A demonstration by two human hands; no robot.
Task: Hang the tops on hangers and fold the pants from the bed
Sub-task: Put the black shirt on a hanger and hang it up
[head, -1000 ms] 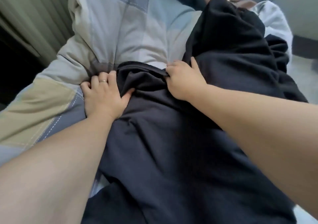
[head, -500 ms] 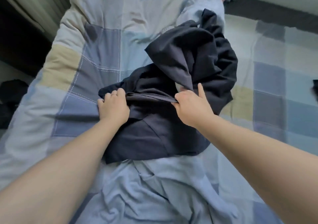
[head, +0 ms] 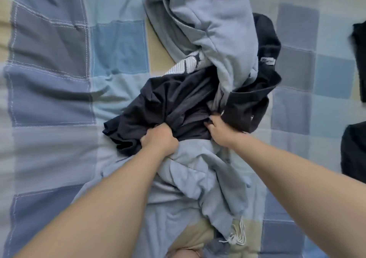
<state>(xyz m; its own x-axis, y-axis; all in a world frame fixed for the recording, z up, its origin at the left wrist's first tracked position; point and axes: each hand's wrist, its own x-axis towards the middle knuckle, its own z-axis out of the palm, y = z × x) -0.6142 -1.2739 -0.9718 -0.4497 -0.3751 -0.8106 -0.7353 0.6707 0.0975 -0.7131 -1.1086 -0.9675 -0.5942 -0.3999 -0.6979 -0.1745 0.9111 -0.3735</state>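
Observation:
A crumpled dark navy garment [head: 174,103] lies in the middle of the bed on top of a light blue garment [head: 198,178]. My left hand [head: 158,140] grips a bunch of its near edge in a fist. My right hand [head: 217,131] grips the same dark cloth a little to the right, fingers curled into the folds. More light blue cloth [head: 208,26] is heaped behind, over a second dark piece with a white label [head: 265,45]. A white striped bit [head: 184,65] shows between them.
The bed is covered with a patchwork quilt [head: 59,79] in blue, grey and beige squares. Two dark garments lie at the right edge, one higher [head: 359,59] and one lower [head: 352,154]. A white drawstring [head: 237,236] trails near the front.
The view has swung down over the bed. The dark garment has dropped into a smaller bunch on the pile, and both hands now clutch it closer together.

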